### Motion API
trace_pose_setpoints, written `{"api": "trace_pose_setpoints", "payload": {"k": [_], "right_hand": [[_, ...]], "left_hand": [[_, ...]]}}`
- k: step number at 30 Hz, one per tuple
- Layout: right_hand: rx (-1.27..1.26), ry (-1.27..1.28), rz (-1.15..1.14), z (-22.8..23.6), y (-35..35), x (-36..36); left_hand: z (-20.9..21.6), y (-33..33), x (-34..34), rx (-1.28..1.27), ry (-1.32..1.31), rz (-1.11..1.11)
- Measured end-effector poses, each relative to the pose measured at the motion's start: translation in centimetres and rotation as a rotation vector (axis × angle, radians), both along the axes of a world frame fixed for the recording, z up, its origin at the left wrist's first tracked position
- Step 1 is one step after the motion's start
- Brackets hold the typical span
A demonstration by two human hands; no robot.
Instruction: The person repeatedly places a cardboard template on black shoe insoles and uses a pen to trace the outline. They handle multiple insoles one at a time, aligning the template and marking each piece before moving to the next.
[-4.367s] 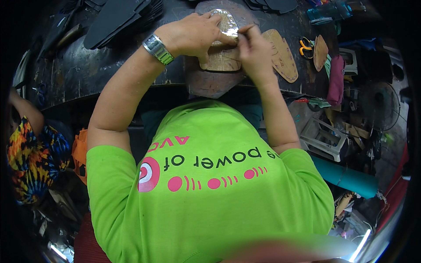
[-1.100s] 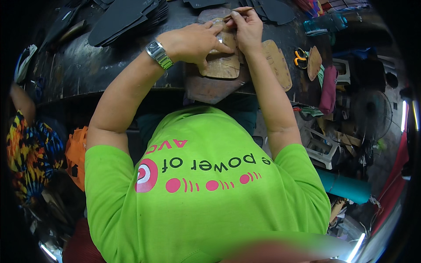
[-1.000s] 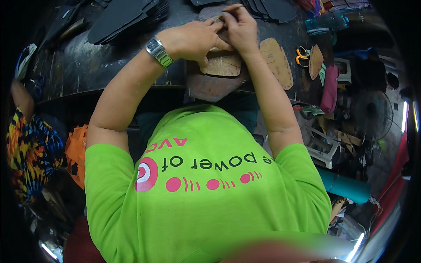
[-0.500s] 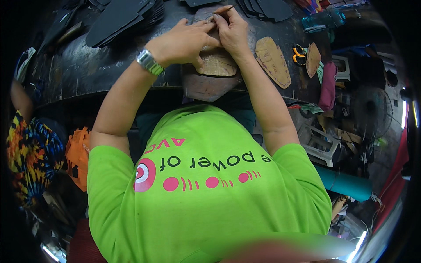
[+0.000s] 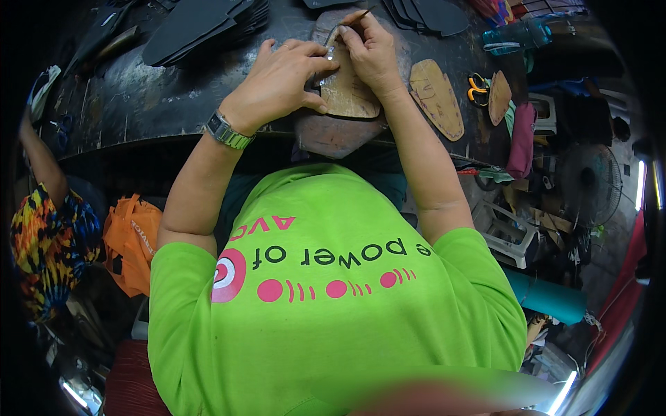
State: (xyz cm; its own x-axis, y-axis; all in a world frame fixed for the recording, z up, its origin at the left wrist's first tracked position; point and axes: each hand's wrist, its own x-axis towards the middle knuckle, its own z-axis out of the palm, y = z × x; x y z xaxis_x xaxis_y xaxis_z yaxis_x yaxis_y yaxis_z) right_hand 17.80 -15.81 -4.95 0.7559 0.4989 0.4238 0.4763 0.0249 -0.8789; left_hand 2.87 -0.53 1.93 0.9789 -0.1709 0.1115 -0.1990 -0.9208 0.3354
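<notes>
A tan sole-shaped template [image 5: 352,97] lies on a worn brownish board [image 5: 340,139] at the near edge of the black table. My left hand [image 5: 281,83] is at its left side, fingers spread and fingertips touching its surface, with the thumb by its lower edge. Pinched in my right hand [image 5: 374,59] is a thin dark strip-like tool [image 5: 365,13]; its tip sticks out above the knuckles. A narrow curved length shows below the fingers, along the template's upper left edge. My right fingers cover the template's upper right part. Whatever lies beneath the template is hidden.
Black sole-shaped sheets [image 5: 205,31] are stacked at the far left, others [image 5: 433,19] at the far right. Right of the board lie another tan template [image 5: 437,100], orange-handled scissors [image 5: 477,90] and a teal bottle [image 5: 517,36]. Another person's patterned sleeve [image 5: 55,249] shows at left.
My left hand has moved left and down, off the template's middle, uncovering more of it. My right hand keeps its pinch on the tool, having barely shifted.
</notes>
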Motion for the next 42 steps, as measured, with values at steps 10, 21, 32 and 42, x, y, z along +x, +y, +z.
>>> {"api": "trace_pose_setpoints", "payload": {"k": [10, 21, 32, 42], "right_hand": [[-0.25, -0.43, -0.109, 2.0, 0.1, -1.4], [-0.099, -0.017, -0.143, 2.2, 0.4, -1.8], [-0.12, -0.037, -0.011, 1.4, -0.7, -1.9], [0.505, 0.632, 0.149, 1.8, -2.0, -1.1]], "left_hand": [[0.0, 0.0, -0.4, 0.051, 0.008, 0.008], [0.6, 0.0, -0.1, 0.056, 0.031, -0.026], [0.1, 0.2, -0.4, 0.051, 0.0, -0.019], [-0.5, 0.2, -0.1, -0.033, -0.014, 0.043]]}}
